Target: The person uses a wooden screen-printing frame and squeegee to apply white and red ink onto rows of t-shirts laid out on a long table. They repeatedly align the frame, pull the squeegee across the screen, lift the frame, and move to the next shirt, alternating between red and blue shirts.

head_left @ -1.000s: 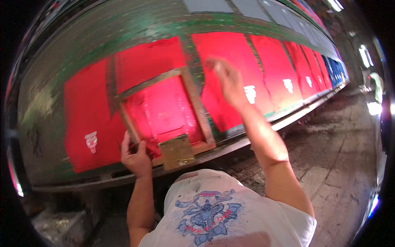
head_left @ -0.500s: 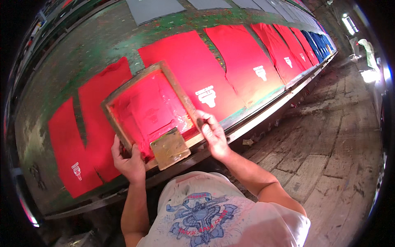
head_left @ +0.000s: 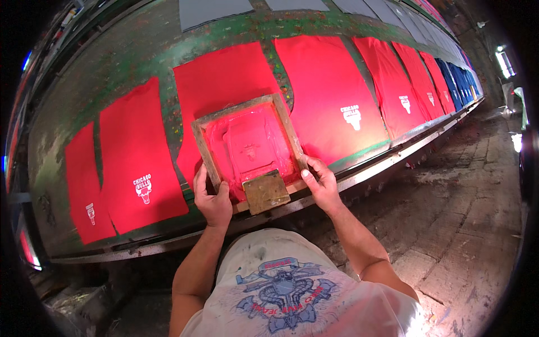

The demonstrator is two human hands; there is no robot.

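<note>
Both my hands hold a wooden screen-printing frame (head_left: 234, 109) by its sides, close to me. My left hand (head_left: 214, 197) is closed round the left rail, thumb on top. My right hand (head_left: 321, 182) grips the right rail near its lower corner. Wet red ink coats the mesh (head_left: 250, 147) inside the frame. Across the near rail rests a flat brownish-yellow block (head_left: 266, 192). The frame appears to lie on a red fabric piece (head_left: 224, 73), covering its lower part. A printed red piece (head_left: 126, 140) lies just left of it.
Farther right along the long green table (head_left: 140, 62) lie more red pieces (head_left: 320, 62) with white bull's-head prints, then dark blue ones (head_left: 456, 81). Grey pieces (head_left: 210, 11) line the far side. The table's near edge (head_left: 387, 157) runs before me, beside a worn floor (head_left: 443, 224).
The frame has moved right from one red piece onto the neighbouring one, hiding its white print. It looked tilted before and lies flatter now. A white print on the left piece is uncovered.
</note>
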